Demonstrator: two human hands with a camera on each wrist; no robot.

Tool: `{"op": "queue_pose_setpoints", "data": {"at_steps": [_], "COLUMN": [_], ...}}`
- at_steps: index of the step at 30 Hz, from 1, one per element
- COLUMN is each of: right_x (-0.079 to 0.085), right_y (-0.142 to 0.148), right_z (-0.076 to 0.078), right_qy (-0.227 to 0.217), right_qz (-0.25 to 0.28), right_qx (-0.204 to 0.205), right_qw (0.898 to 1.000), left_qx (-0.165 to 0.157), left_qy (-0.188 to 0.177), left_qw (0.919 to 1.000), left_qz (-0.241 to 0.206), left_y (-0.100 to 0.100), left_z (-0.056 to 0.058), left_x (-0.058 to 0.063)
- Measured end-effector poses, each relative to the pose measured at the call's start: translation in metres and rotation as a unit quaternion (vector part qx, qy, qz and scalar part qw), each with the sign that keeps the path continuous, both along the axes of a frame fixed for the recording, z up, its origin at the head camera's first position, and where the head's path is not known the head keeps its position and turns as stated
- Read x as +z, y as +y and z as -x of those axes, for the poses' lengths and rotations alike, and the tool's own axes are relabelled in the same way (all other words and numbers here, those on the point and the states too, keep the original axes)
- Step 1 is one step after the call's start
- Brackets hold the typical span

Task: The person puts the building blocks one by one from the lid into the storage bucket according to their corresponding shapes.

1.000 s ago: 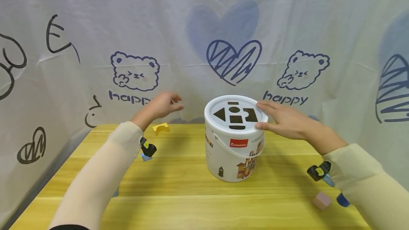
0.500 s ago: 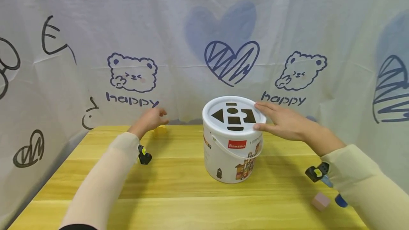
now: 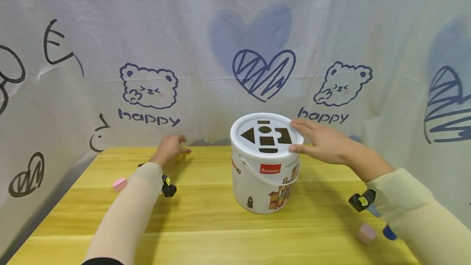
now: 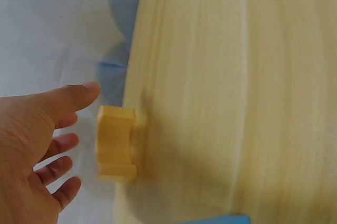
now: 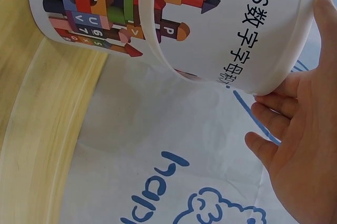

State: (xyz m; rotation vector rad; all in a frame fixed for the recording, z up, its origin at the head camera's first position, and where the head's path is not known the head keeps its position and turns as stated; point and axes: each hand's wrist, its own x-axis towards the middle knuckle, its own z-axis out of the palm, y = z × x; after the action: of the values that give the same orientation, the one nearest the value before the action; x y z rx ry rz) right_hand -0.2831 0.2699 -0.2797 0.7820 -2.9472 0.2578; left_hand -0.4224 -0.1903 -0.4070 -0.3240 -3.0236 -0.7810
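The white lidded bucket (image 3: 265, 187) stands upright on the table, its lid (image 3: 251, 149) cut with several shaped holes. My right hand (image 3: 324, 141) rests against the rim's right side, fingers extended; the right wrist view shows fingertips (image 5: 287, 105) touching the bucket's edge. At the table's far left edge is a yellow arch block (image 4: 115, 142), mostly hidden behind my left hand (image 3: 170, 149) in the head view. In the left wrist view that hand is spread beside the block, thumb and fingers apart from it, holding nothing.
A pink block (image 3: 119, 184) lies left of my left sleeve. Near the right forearm are another pink block (image 3: 366, 234), a dark blue block (image 3: 389, 232) and a light blue one (image 3: 373, 210). A printed curtain (image 3: 206, 93) hangs behind the table.
My left hand has moved left and down to the yellow arch block. A pink block has come into view beside the left sleeve. The right hand stays at the bucket's rim.
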Motion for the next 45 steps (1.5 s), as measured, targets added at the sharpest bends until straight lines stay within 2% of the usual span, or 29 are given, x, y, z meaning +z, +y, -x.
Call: {"op": "queue_pose_setpoints", "data": {"at_steps": [8,17,22,26,29,31,33,39,45], "right_x": [-0.001,-0.004,-0.002,-0.001,0.0,0.001,0.002,0.002,0.001], "right_y": [-0.001,0.0,0.001,0.0,0.0,0.0,0.0,0.0,0.0], "right_z": [-0.001,-0.001,-0.001,-0.001,-0.001,-0.002,-0.002,-0.002,-0.003], "right_qy": [0.003,0.004,0.004,0.003,0.001,0.0,-0.001,-0.003,-0.002], "right_qz": [0.003,0.005,0.002,0.0,0.0,0.0,-0.001,-0.003,-0.006], "right_qx": [0.004,0.005,0.004,0.003,0.003,0.003,0.002,-0.001,-0.006], "right_qw": [1.0,1.0,1.0,1.0,1.0,1.0,1.0,1.0,1.0], "left_qx": [0.017,0.022,0.014,-0.01,-0.035,-0.041,-0.033,0.03,0.047], "left_qy": [0.001,0.0,-0.009,-0.021,-0.016,-0.013,-0.012,-0.034,-0.039], "left_qw": [0.9991,0.9993,0.9992,0.9989,0.9986,0.9986,0.9992,0.9984,0.9963], "left_qz": [-0.039,-0.031,-0.037,-0.04,-0.035,-0.03,-0.021,-0.034,-0.061], "left_y": [-0.011,-0.006,0.001,0.003,0.004,0.004,0.004,0.003,0.001], "left_z": [0.003,0.002,0.004,0.006,0.005,0.003,0.0,-0.007,-0.01], "left_x": [-0.018,-0.031,-0.029,-0.029,-0.029,-0.028,-0.028,-0.027,-0.029]}}
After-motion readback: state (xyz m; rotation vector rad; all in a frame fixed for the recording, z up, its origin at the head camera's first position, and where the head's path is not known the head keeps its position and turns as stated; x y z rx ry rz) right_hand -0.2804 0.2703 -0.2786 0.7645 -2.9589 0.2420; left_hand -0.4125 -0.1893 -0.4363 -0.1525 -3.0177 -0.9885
